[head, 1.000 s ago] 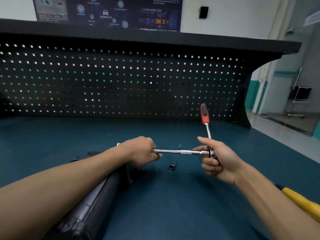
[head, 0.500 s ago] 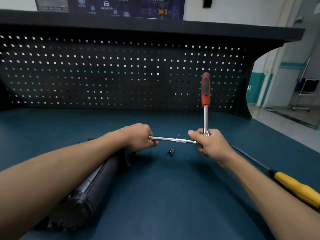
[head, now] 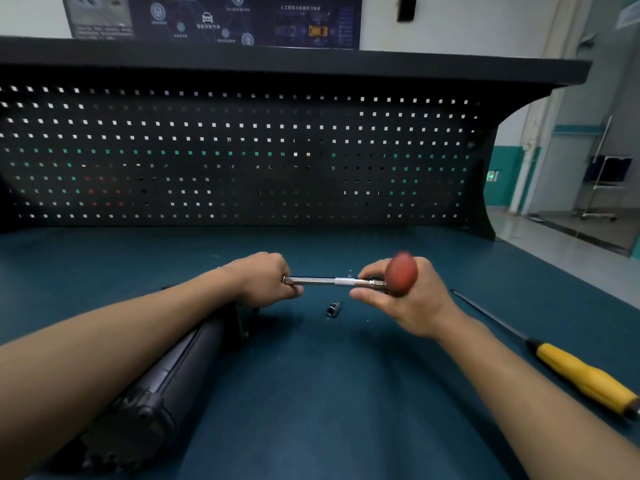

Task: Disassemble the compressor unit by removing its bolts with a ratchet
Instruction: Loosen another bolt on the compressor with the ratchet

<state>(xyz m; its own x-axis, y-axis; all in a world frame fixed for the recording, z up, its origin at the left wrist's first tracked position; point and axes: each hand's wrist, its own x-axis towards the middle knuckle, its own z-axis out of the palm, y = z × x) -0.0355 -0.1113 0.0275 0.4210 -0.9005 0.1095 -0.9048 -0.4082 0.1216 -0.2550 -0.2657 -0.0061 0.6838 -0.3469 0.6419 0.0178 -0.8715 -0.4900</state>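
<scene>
The left hand (head: 266, 280) is clenching the extension bar (head: 325, 281) at the compressor unit (head: 166, 382) lying on the desk (head: 311, 393), probably keeping it seated, while the right hand (head: 412, 303) is grasping the ratchet (head: 401, 273) for swinging.

Near centre: bare bench top (head: 311, 393) is seen between the forearms, up to the loose socket (head: 333, 309).
Left: passage is blocked by the compressor unit (head: 166, 375), laid under the left forearm.
Middle: the gap between left hand (head: 263, 278) and right hand (head: 405, 303) is spanned by the extension bar (head: 322, 281), with the ratchet (head: 401, 273) gripped at its right end.
Right: the bench is crossed by the screwdriver (head: 581, 375).
Back: reach is closed off by the pegboard (head: 242, 161).
</scene>
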